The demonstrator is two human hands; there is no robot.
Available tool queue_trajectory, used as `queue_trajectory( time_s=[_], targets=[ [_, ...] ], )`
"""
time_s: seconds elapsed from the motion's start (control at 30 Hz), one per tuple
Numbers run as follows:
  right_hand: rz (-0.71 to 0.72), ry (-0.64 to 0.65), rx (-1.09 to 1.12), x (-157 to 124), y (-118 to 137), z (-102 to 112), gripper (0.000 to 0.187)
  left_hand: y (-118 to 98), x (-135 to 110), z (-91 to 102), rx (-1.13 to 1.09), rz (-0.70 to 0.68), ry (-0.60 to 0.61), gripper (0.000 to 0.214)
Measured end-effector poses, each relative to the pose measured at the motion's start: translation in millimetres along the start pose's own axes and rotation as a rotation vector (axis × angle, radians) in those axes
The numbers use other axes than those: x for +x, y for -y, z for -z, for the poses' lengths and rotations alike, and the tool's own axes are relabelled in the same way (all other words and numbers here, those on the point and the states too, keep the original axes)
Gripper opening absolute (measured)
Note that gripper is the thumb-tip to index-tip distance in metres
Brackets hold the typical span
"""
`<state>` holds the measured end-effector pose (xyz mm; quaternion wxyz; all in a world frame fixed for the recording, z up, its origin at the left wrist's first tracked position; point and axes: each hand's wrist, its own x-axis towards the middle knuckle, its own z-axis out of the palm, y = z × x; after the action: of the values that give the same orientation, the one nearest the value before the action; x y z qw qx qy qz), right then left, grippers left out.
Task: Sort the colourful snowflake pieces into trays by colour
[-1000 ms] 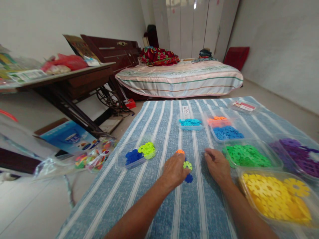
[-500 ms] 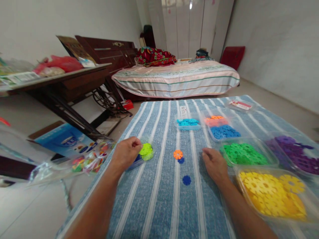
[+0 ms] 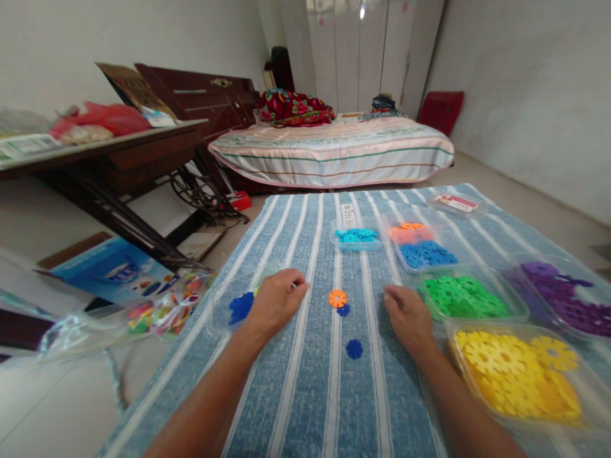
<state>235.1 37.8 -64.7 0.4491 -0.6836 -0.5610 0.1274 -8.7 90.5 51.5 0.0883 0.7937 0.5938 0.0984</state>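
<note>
One orange disc lies between left hand, grip pinched, contents unclear, and loosely open right hand, light touch likely best

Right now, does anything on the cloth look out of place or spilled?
Nothing looks spilled. Only an orange disc and two dark blue discs stand out, sitting on the striped cloth outside the containers.
</note>
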Motion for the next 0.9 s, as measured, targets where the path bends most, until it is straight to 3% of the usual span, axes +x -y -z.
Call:
queue_trajectory(
  time_s=[0.07,0.17,0.23,0.33,0.53,0.67,0.77,0.9],
  targets=[
    [0.001,0.001,0.006,-0.3,-0.1,-0.2,0.033,-18.6,2.7,-14.6,-0.008,-0.087,0.11,0.016],
    [0.001,0.002,0.01,-0.7,-0.2,-1.2,0.032,-33.8,12.4,-36.6,0.08,-0.094,0.194,0.019],
    [0.006,-0.002,0.015,-0.5,0.2,-2.3,0.03,-35.1,20.6,-47.0,0.102,-0.075,0.23,0.017],
    [0.019,-0.018,0.024,0.2,1.4,-3.8,0.028,-29.1,31.9,-54.9,-0.055,-0.014,0.244,0.01],
    [0.031,-0.036,0.016,0.4,2.5,-4.9,0.026,-18.5,41.0,-55.6,-0.345,0.086,0.263,0.009],
    [0.027,-0.032,0.015,0.6,3.0,-4.9,0.026,-25.5,44.8,-49.3,-0.52,0.119,0.261,0.006],
    [0.028,-0.031,0.024,1.0,4.1,-4.7,0.026,-45.4,60.5,-42.7,-0.628,0.124,0.24,0.009],
    [0.022,-0.024,0.033,1.2,3.7,-5.1,0.026,-95.8,105.7,-32.9,-0.73,0.102,0.172,0.005]
  ],
)
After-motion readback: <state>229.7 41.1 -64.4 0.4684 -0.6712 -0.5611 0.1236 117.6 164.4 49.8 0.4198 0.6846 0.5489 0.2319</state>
